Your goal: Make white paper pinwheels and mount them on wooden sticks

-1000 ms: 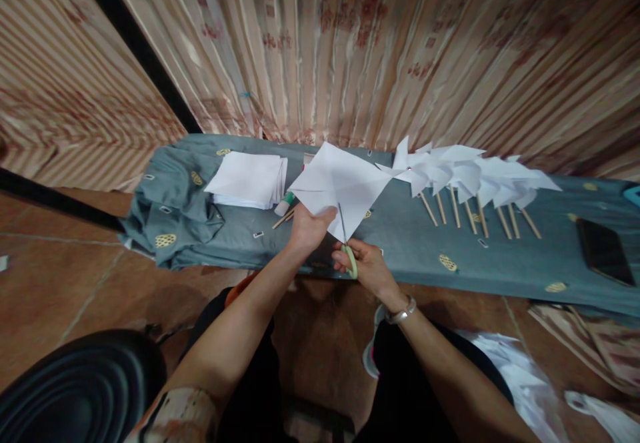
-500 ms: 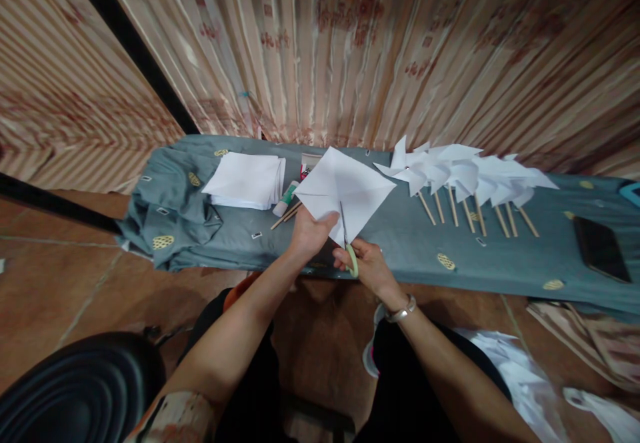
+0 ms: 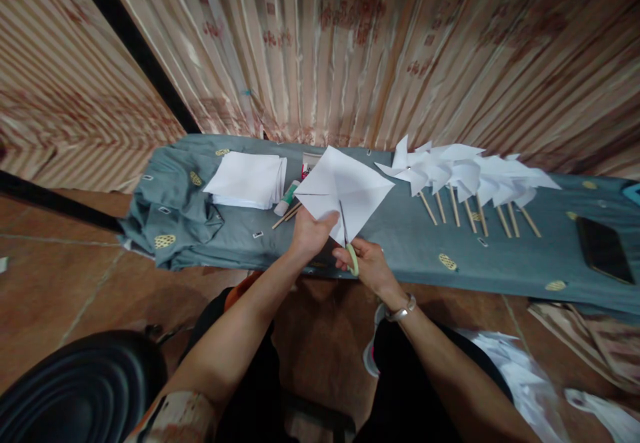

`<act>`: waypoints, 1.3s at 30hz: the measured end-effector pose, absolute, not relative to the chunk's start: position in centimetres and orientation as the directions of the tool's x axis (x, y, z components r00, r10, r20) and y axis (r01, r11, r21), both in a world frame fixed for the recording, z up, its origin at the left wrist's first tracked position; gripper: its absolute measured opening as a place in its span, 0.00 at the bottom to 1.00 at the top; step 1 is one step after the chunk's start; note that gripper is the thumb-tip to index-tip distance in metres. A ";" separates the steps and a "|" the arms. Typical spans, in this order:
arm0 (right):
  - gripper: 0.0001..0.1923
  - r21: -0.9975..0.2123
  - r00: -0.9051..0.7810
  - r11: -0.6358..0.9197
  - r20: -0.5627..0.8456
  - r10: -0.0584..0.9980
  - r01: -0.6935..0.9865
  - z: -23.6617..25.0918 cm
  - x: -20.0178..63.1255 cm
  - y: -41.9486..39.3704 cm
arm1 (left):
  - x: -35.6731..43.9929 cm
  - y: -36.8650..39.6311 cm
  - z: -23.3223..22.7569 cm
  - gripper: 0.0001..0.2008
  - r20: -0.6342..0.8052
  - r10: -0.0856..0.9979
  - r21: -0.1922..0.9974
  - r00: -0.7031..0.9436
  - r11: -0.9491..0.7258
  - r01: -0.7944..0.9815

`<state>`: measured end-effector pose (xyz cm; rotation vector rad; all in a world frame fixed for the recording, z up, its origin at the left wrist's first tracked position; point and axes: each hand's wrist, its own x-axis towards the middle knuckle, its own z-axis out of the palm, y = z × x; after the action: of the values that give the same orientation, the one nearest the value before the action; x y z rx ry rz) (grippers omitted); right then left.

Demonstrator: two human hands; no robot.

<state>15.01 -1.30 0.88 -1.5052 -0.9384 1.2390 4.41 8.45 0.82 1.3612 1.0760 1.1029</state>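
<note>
- Head view: the right hand point(image 3: 369, 263) is curling around pale green-handled scissors point(image 3: 353, 259), fingers partly bent through the loops; their thin metal blades are reaching over the sheet's near corner.
- The left hand point(image 3: 311, 231) is pinching a square white sheet point(image 3: 357, 186), its thumb pressing flat on top while the other fingers are hiding underneath.
- This smooth, crisp sheet is sitting cornerwise above the bench point(image 3: 415, 256), with a slit running inward from its left corner.
- Just left of it, a green-and-white tube point(image 3: 287, 198) and slim wooden sticks point(image 3: 285, 217) are lying close together; a small box point(image 3: 309, 163) is peeking out behind.
- Farther left, a flat stack of paper point(image 3: 245, 179) is resting.
- To the right, folded, pointed pinwheels point(image 3: 460, 173) are overlapping in a row, and beyond them a dark, glossy phone point(image 3: 605, 249) is lying.
- Grey-green fabric with yellow pineapple prints is covering the bench, bunching into soft folds at the left end.
- Pleated beige curtains point(image 3: 320, 43) are hanging behind, above a brown tiled floor point(image 3: 75, 283).
- A ridged black round seat point(image 3: 75, 389) is standing at lower left.
</note>
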 end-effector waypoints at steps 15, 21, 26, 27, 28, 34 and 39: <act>0.23 -0.968 0.190 -0.250 -0.244 0.951 0.010 0.6 15.0 -1.5 | 4.2 8.4 0.8 0.06 0.029 0.985 0.998 0.170 -0.039 0.058; 0.22 -0.962 0.181 -0.271 -0.267 0.947 -0.001 1.0 14.8 -1.4 | 4.2 8.4 1.0 0.07 0.052 0.985 0.997 0.167 -0.061 0.050; 0.23 -0.963 0.182 -0.268 -0.265 0.947 -0.009 0.7 14.8 -1.4 | 4.2 8.5 0.9 0.06 0.052 0.985 0.998 0.163 -0.058 0.037; 0.23 -0.964 0.170 -0.264 -0.261 0.950 -0.004 0.6 14.9 -1.4 | 4.1 8.5 0.9 0.06 0.050 0.985 0.997 0.166 -0.058 0.043; 0.23 -0.966 0.156 -0.260 -0.257 0.954 0.004 0.5 15.0 -1.5 | 4.1 8.5 0.8 0.07 0.048 0.985 0.997 0.167 -0.056 0.047; 0.24 -0.963 0.093 -0.268 -0.268 0.959 -0.004 0.1 15.2 -1.9 | 3.6 9.0 0.7 0.09 0.034 0.988 0.999 0.153 -0.039 0.033; 0.24 -0.955 0.036 -0.295 -0.295 0.955 0.009 0.6 15.7 -2.5 | 2.9 9.6 1.1 0.10 0.015 0.994 0.999 0.111 -0.020 0.046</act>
<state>15.73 -2.46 0.60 -1.4535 -1.0372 1.3921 2.87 9.58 1.13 1.3073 1.1526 1.1166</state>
